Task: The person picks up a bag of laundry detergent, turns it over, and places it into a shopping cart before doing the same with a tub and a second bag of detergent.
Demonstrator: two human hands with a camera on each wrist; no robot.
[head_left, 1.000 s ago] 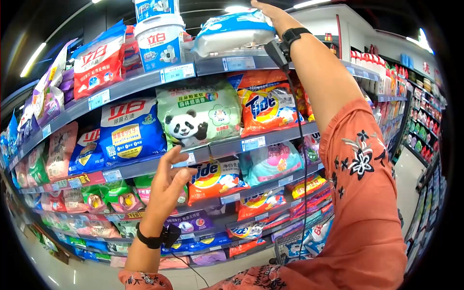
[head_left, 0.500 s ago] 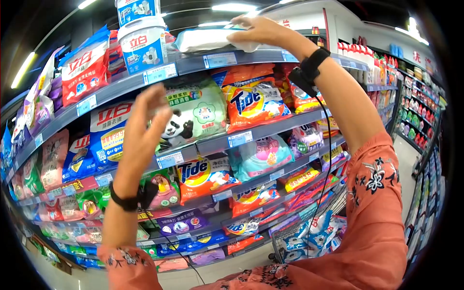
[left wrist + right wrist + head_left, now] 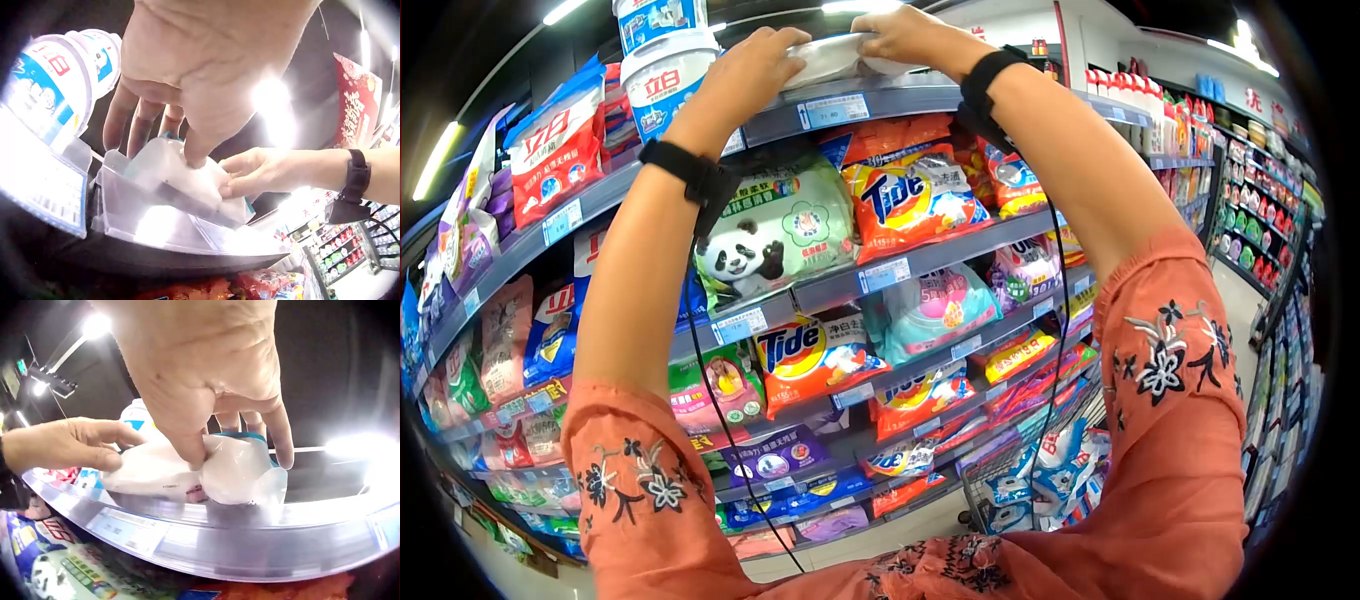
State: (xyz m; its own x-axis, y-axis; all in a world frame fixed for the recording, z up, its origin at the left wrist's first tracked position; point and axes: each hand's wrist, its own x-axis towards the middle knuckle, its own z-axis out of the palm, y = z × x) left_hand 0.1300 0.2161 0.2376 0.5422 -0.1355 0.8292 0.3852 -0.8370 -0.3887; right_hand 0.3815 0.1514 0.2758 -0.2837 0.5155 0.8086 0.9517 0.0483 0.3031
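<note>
A white plastic bag [image 3: 830, 60] with blue trim lies on the top shelf, behind the clear front lip [image 3: 187, 540]. My left hand [image 3: 745, 75] holds its left end, the thumb on the near side and the fingers reaching over toward the back in the left wrist view. At the other end my right hand [image 3: 920, 38] grips the bag, its thumb pressing into the white film [image 3: 231, 472] and its fingers behind the top edge. The bag's far side is hidden.
Stacked white tubs [image 3: 662, 85] stand left of the bag. Below are a green panda bag [image 3: 775, 235], an orange Tide bag [image 3: 915, 195] and several other detergent bags. A cart [image 3: 1045, 475] with blue-and-white packs stands low at the right. Cables hang from both wrists.
My left hand has risen from in front of the middle shelves to the bag. The bag has come down from a raised, tilted pose onto the top shelf, with the right hand still on it.
</note>
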